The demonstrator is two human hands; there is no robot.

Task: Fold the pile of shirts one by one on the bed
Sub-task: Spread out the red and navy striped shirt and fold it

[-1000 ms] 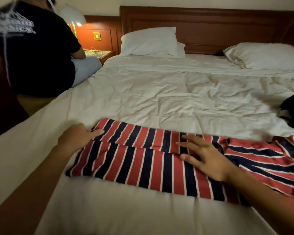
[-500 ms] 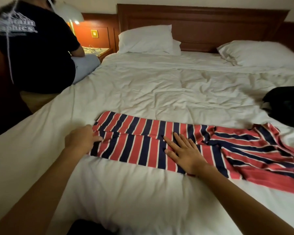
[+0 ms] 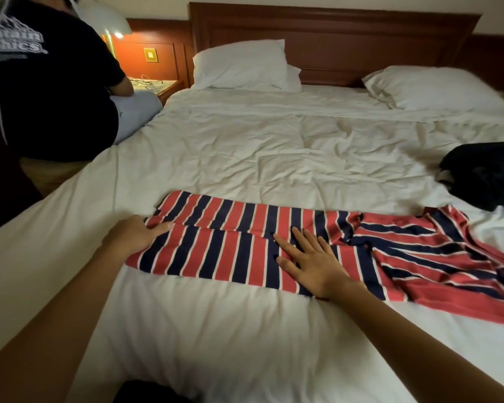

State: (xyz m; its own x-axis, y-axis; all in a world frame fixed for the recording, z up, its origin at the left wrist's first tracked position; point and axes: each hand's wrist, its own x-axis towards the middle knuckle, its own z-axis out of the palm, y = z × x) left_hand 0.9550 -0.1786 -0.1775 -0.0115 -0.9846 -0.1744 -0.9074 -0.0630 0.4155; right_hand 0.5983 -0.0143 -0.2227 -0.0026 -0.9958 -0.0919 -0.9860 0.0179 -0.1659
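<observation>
Your red, navy and white striped shirt (image 3: pixel 221 242) lies across the near part of the white rumpled bed (image 3: pixel 259 158). Its left part is folded into a flat band, and its right part is bunched and creased. Your right hand (image 3: pixel 312 263) rests flat on the middle of the band, fingers straight and spread. Your left hand (image 3: pixel 131 235) sits at the shirt's left end with fingertips on the fabric edge; whether it pinches the cloth cannot be told. A heap of dark clothes (image 3: pixel 483 175) lies at the bed's right side, just beyond the shirt. A person in a black T-shirt (image 3: pixel 50 91) sits at the far left.
</observation>
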